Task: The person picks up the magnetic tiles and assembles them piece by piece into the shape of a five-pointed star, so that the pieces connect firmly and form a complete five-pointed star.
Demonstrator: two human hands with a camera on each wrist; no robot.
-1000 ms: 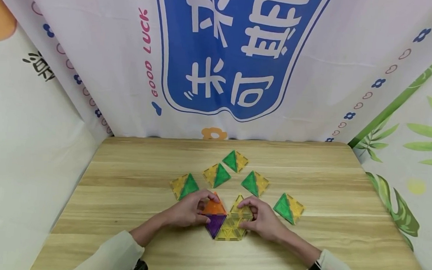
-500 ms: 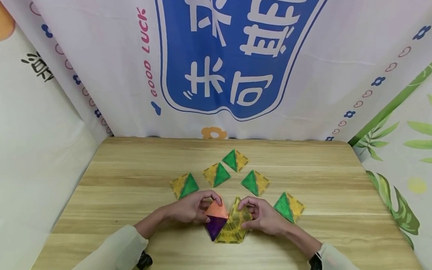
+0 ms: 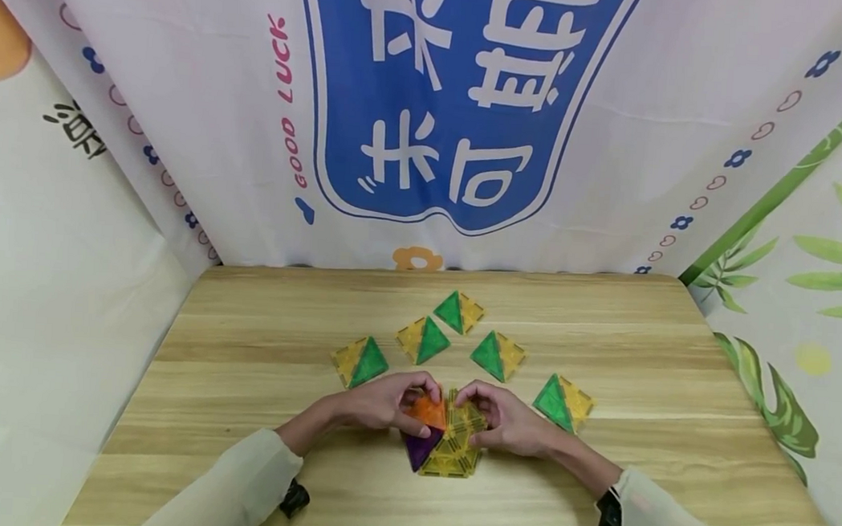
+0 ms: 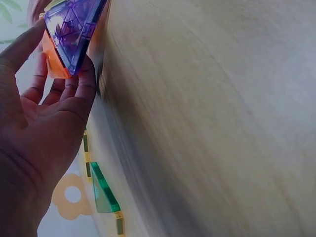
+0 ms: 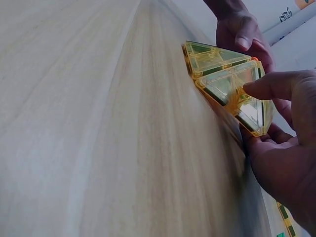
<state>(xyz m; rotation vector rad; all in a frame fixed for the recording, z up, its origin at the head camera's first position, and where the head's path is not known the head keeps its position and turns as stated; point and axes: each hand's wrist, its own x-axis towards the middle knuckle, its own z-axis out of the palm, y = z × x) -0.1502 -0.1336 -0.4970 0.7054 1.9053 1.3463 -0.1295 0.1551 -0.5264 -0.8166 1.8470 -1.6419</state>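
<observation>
Joined triangular magnetic tiles stand partly folded up near the middle of the table. My left hand (image 3: 382,401) holds the orange triangle tile (image 3: 430,411), its thumb near the purple triangle tile (image 3: 420,450) below. In the left wrist view the purple tile (image 4: 71,29) is tilted up, with fingers behind the orange tile (image 4: 53,55). My right hand (image 3: 516,422) grips the yellow triangle tiles (image 3: 466,417) between thumb and fingers. The right wrist view has the thumb on a raised yellow tile (image 5: 234,91). Orange and yellow upper edges come close together.
Several flat green-and-yellow tile pairs lie in an arc behind the hands, such as one pair (image 3: 556,402) at the right and another pair (image 3: 369,363) at the left. The wooden table (image 3: 259,301) meets printed cloth (image 3: 429,135) at the back.
The gap between the orange and upper yellow tiles has narrowed. My left hand has moved right, and both sides of the joined tiles have tilted up from flatter. The tile pairs behind stay put.
</observation>
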